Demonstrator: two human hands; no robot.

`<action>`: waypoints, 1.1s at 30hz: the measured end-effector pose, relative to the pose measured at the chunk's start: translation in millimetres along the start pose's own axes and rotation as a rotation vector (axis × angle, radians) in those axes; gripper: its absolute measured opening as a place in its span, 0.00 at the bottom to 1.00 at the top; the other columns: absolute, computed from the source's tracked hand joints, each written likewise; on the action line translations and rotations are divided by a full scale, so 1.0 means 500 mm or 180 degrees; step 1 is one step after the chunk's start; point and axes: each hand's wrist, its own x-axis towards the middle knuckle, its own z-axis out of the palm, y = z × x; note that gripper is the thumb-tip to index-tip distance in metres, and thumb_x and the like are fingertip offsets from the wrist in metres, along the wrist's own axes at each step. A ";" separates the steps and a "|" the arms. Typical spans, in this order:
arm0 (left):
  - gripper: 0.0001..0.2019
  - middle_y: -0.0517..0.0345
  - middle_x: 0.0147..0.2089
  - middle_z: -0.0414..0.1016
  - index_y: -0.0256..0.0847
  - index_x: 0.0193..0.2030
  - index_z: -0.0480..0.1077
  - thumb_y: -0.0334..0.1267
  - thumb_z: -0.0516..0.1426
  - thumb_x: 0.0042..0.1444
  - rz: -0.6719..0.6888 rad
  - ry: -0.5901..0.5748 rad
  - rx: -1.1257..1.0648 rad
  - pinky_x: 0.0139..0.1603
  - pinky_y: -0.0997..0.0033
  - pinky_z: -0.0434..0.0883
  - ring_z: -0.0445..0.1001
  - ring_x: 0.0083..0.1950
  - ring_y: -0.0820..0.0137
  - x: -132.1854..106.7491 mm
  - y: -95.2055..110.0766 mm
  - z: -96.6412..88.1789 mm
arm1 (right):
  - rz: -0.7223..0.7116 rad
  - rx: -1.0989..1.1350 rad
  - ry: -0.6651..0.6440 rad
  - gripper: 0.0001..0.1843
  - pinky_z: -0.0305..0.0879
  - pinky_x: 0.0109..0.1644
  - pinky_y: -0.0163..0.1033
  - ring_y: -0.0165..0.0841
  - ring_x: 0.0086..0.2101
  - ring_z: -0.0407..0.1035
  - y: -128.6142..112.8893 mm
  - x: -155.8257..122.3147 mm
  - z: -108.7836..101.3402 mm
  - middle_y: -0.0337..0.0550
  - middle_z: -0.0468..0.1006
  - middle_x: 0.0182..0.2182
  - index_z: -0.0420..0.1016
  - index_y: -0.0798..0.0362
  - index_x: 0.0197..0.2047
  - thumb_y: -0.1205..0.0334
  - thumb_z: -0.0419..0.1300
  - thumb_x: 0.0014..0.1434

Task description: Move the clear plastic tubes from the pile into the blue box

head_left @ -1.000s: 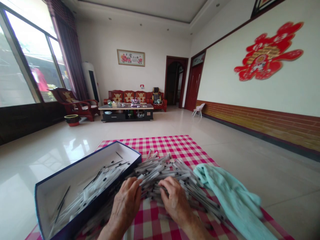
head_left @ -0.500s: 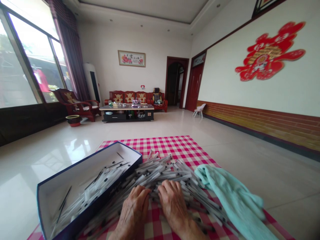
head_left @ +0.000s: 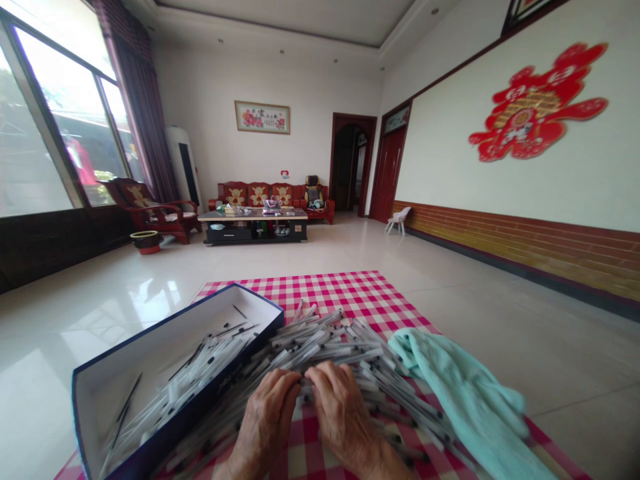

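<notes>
Whitish tubes [head_left: 313, 348] mostly slant lengthwise away and inward beside both curled hands [head_left: 337, 407], whose hold I cannot tell.

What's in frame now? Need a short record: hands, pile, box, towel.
left hand: fingers curled
right hand: fingers curled, beside left; anything gripped is hidden
pile: whitish tubes, dark ends, on pink-white checked cloth
box: open, left of pile; tubes and thin dark rods inside
towel: mint green, rumpled, right of pile
</notes>
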 end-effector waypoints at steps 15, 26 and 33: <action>0.12 0.58 0.29 0.69 0.43 0.31 0.64 0.32 0.45 0.64 -0.0057 -0.0342 0.0092 0.34 0.72 0.68 0.70 0.31 0.71 0.004 0.011 -0.022 | -0.0344 -0.0196 0.0299 0.13 0.56 0.39 0.44 0.38 0.35 0.66 -0.008 0.000 -0.001 0.44 0.72 0.34 0.70 0.50 0.46 0.70 0.49 0.62; 0.13 0.59 0.28 0.68 0.42 0.28 0.63 0.32 0.45 0.64 -0.0007 -0.0325 -0.0030 0.32 0.74 0.67 0.69 0.29 0.72 0.007 0.012 -0.024 | -0.0332 -0.0097 0.0346 0.14 0.58 0.39 0.45 0.39 0.34 0.66 -0.004 -0.002 0.002 0.44 0.72 0.35 0.71 0.49 0.47 0.71 0.51 0.61; 0.06 0.56 0.34 0.72 0.42 0.41 0.68 0.33 0.50 0.61 -0.0049 -0.0230 -0.0131 0.37 0.72 0.70 0.73 0.35 0.69 0.004 0.011 -0.023 | -0.0293 -0.0105 0.0447 0.14 0.60 0.40 0.45 0.39 0.35 0.68 0.004 -0.001 0.002 0.44 0.72 0.34 0.71 0.49 0.47 0.71 0.52 0.60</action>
